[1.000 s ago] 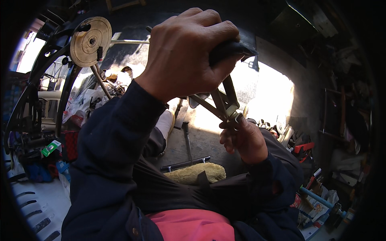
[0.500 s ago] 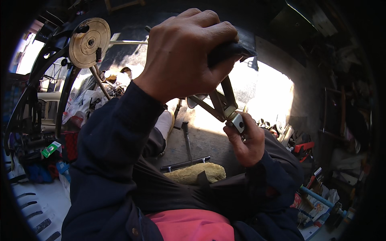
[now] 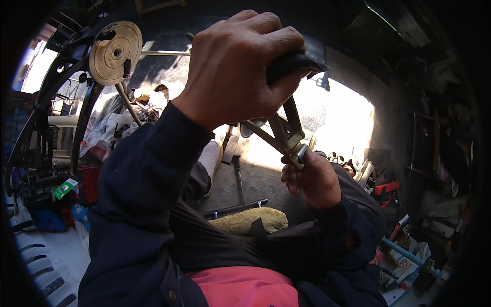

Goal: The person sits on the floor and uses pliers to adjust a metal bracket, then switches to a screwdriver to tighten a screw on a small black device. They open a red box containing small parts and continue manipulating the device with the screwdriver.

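Currently metal frame (image 3: 279, 131) below left hand (image 3: 238, 69) (clutching dark piece (image 3: 292, 63)), right hand (image 3: 318, 180) pinching end.

1 gap opened between the navy cloth left sleeve (image 3: 143, 179) and the bare right hand (image 3: 316, 179); brass-coloured, angled metal bars (image 3: 279, 129) blocked its top, 1 slim dark rod (image 3: 239, 179) its middle.

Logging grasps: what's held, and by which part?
A metal frame. The left hand grips the black piece at its top; the right hand holds the bracket at its lower end.
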Demonstrator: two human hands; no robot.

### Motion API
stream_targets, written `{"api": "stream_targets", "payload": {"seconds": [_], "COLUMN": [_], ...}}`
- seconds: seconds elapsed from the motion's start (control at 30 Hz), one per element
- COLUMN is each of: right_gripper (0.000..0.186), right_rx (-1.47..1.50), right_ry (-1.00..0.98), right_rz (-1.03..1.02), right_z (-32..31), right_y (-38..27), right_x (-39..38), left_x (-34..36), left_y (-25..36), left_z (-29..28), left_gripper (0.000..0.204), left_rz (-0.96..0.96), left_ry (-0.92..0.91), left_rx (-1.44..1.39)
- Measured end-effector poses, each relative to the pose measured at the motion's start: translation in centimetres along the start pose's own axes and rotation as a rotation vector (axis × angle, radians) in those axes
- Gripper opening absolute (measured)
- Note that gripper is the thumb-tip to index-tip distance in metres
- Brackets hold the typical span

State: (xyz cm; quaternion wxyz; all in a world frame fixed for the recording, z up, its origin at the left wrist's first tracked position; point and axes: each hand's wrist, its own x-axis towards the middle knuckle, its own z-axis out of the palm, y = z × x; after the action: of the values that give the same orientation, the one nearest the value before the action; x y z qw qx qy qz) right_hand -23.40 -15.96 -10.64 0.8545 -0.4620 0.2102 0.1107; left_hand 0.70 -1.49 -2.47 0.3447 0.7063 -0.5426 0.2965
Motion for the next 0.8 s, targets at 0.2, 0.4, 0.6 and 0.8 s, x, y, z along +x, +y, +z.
{"api": "stream_targets", "payload": {"seconds": [0.2, 0.4, 0.6, 0.8], "right_gripper": [0.046, 0.040, 0.039, 0.038], "right_rx": [-0.358, -0.465, -0.095, -0.255], "right_ry": [0.086, 0.158, 0.008, 0.045], "right_rz": [-0.190, -0.236, -0.080, -0.115], "right_z": [1.2, 1.9, 1.0, 1.1], "right_y": [-0.5, -0.5, -0.9, -0.9], "right_x": [-0.5, -0.8, -0.4, -0.5], "left_x": [0.0, 0.1, 0.0, 0.0], "left_y": [0.0, 0.0, 0.0, 0.0], "left_z": [0.1, 0.2, 0.1, 0.1], "left_gripper": [0.029, 0.029, 0.028, 0.028], "left_rz": [0.013, 0.034, 0.006, 0.014], "left_ry": [0.001, 0.026, 0.007, 0.005], "left_rx": [-0.007, -0.005, 0.005, -0.015]}}
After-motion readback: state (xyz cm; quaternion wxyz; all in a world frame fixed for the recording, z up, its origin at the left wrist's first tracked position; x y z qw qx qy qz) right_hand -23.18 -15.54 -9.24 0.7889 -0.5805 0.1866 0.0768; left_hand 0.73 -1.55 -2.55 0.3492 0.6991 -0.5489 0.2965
